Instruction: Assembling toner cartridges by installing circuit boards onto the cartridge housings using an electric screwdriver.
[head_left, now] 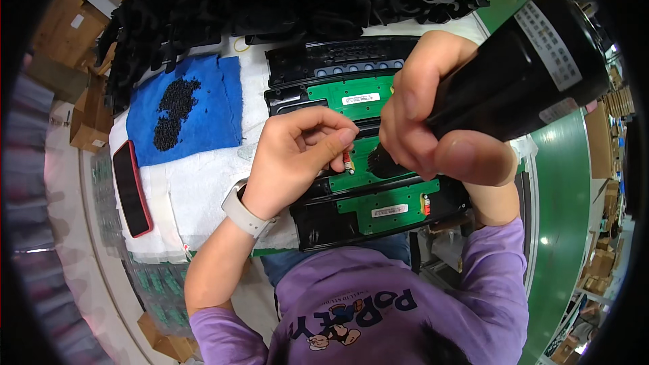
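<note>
Here, a person's right hand (443, 122) clamps its grip around a thick black cylindrical handheld tool (510, 71), its tip hidden. The left hand (294, 152) holds thumb and fingertips together (whether they pinch anything, I cannot tell) over a green rectangular circuit board (365, 145). That board lies in a black plastic housing on the white-covered tabletop (203, 192), between two similar green boards. Work looks partway: all three boards sit in housings, yet many small black pieces (177, 111), probably screws, lie loose on a blue cloth (223, 108) at left. Which boards are fastened is unclear.
</note>
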Available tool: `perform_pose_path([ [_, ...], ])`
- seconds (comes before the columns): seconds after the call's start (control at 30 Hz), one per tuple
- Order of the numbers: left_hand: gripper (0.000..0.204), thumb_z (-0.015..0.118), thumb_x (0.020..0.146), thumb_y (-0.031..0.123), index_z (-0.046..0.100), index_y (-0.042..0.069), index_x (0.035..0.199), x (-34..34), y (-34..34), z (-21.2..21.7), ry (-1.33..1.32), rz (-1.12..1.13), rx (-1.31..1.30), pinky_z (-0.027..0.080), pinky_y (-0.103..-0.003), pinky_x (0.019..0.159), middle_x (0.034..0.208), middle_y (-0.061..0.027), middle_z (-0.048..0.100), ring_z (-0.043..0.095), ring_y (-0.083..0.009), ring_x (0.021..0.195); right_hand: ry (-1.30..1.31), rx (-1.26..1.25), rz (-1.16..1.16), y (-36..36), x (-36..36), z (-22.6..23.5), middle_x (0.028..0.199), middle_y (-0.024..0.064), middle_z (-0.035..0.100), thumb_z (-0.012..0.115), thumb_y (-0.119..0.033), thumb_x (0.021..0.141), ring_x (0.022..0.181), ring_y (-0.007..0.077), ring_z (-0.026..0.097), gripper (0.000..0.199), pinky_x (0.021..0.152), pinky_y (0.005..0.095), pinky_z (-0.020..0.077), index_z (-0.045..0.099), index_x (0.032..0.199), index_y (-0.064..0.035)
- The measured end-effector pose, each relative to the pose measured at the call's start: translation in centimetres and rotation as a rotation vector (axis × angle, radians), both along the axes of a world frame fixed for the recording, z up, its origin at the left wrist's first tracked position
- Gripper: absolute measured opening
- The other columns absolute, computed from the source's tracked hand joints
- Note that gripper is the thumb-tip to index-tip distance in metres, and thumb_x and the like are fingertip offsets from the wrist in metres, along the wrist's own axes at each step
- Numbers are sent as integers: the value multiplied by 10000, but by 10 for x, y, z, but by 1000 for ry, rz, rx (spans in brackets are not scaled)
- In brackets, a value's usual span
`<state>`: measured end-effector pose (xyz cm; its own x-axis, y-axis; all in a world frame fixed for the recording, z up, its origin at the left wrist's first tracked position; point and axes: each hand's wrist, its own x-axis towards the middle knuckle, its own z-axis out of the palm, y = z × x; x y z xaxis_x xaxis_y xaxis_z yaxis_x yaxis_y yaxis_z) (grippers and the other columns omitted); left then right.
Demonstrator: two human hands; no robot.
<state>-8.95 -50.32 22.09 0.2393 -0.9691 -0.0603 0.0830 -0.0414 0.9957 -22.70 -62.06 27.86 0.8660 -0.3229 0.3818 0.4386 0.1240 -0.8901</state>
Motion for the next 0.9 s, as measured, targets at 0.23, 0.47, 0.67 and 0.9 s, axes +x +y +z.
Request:
perform_pose_path([
  [0.23,105,557,827,-20,553,-50,927,1,0,-6,121,1,-27,491,-203,624,792,-58,579,578,-86,658,-76,-102,136,3,5,-7,560,27,460,728,-70,662,433,101,420,303,393,224,330,462,798,-20],
  [0.47,139,523,817,-48,534,-37,956,3,-4,-10,90,25,-50,497,-205,631,795,-63,582,583,-91,659,-212,-334,175,-2,13,-11,550,29,467,736,-34,640,436,106,427,278,392,231,332,476,736,-13],
  [0.67,111,519,864,42,570,-8,948,9,-4,-15,68,43,-40,447,-199,570,753,-51,600,572,-85,623,-132,-63,140,-15,-3,-2,572,-11,466,676,-263,755,413,93,431,345,409,236,348,452,904,-48],
  [0.9,139,575,849,68,601,-27,947,7,2,2,144,-47,-20,464,-210,581,795,-99,638,605,-122,655,-496,205,75,-39,-10,5,651,-12,454,525,-294,840,491,93,441,305,591,284,376,456,983,-33],
])
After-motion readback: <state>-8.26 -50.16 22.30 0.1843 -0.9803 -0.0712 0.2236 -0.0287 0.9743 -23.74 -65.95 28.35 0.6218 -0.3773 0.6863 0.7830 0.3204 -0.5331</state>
